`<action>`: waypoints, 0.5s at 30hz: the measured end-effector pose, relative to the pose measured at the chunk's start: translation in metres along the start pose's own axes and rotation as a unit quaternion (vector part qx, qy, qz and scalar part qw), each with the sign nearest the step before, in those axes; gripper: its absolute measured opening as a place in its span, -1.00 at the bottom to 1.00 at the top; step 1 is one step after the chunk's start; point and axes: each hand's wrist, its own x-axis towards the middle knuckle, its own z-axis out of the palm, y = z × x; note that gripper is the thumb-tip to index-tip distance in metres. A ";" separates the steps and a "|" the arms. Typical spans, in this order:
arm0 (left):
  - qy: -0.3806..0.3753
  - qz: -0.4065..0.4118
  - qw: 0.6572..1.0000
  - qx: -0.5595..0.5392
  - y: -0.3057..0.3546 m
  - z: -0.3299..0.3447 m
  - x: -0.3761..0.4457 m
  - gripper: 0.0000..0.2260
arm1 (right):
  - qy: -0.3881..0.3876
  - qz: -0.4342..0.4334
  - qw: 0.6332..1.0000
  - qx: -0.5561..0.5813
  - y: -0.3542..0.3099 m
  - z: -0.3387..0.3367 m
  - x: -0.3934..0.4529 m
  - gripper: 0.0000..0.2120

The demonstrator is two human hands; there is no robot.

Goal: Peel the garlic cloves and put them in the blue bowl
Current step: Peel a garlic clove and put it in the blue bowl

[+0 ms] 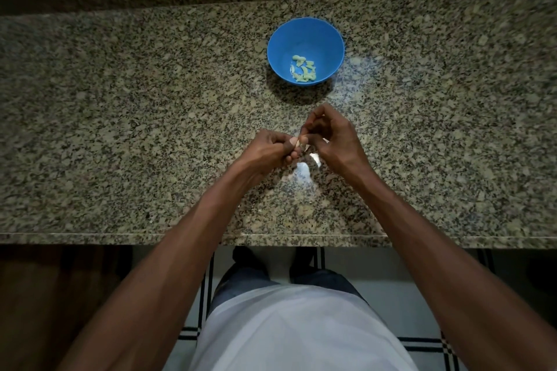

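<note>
While both hands (271, 149) pinch clove (300, 144), blue bowl (283, 39) holds peeled cloves (304, 69).

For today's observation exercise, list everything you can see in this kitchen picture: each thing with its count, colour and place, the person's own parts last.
blue bowl: one, blue, on the counter beyond the hands.
peeled garlic cloves: several, exact count unclear, pale yellow-green, in the bottom of the bowl.
garlic clove being peeled: one, pale, pinched between both hands above the counter.
garlic skins: a few small whitish scraps, on the counter under the hands.
granite counter: one, speckled beige and black, across the middle of the view.
tiled floor: light with dark lines, below the counter edge.
left hand: grips the clove, fingers curled.
right hand: pinches at the clove with its fingertips.
</note>
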 end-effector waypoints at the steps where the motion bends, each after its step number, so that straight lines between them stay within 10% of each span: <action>1: 0.007 -0.007 0.999 -0.034 -0.001 0.005 0.000 -0.85 | 0.007 0.001 1.000 -0.001 0.001 0.000 0.002 -0.79; 15: 0.150 0.046 0.982 -0.106 -0.009 0.029 0.001 -0.79 | 0.056 0.112 0.991 0.043 0.020 0.016 -0.005 -0.85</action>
